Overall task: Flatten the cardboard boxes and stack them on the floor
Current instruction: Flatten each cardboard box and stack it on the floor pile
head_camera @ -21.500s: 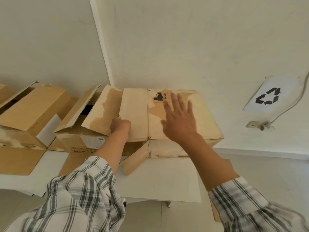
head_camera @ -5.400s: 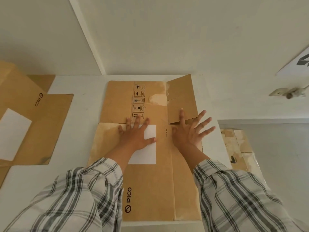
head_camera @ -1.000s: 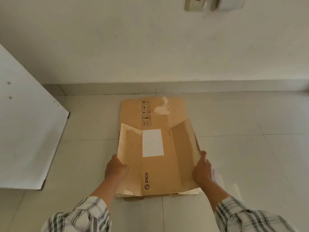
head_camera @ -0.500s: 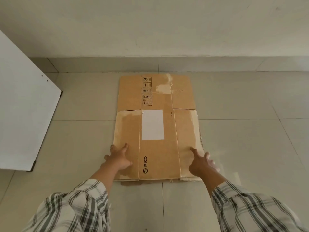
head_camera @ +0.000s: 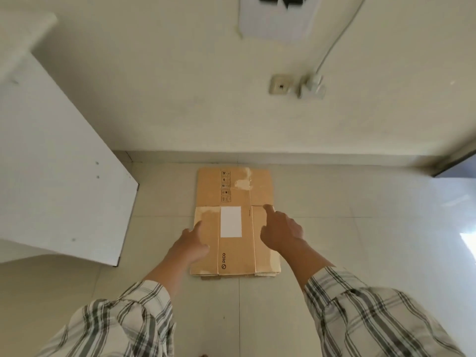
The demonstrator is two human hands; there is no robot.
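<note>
- The flattened brown cardboard box [head_camera: 233,220], with a white label and "PICO" print, lies flat on the pale tiled floor [head_camera: 360,253] near the wall's skirting — the edge of a second flattened cardboard sheet [head_camera: 213,277] shows under its near end.
- My left hand [head_camera: 192,242] is over the box's left flap, forefinger out, other fingers loosely curled, gripping nothing.
- My right hand [head_camera: 280,233] is over the right flap — forefinger stretched forward, holding nothing.
- I cannot tell whether either hand touches the cardboard.
- A white table panel [head_camera: 64,197] stands to my left.
</note>
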